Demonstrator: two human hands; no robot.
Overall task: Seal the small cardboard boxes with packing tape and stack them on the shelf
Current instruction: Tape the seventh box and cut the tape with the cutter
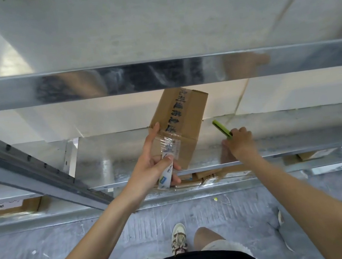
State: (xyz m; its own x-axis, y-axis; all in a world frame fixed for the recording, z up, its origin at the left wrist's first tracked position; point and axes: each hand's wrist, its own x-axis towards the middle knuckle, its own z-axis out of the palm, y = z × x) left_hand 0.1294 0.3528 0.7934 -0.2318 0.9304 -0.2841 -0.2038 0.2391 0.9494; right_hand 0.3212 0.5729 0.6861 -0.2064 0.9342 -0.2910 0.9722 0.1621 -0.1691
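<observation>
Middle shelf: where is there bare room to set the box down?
Bare metal lies left of the cardboard box, toward the diagonal brace, and right of the right hand holding the green cutter. Crowded between the hands; the left hand grips the tape roll.

Grey concrete floor (50,245), white wall (129,25)

Box (183,120) on the shelf (125,157); cutter (222,129) right of it; more boxes (207,175) below.
</observation>
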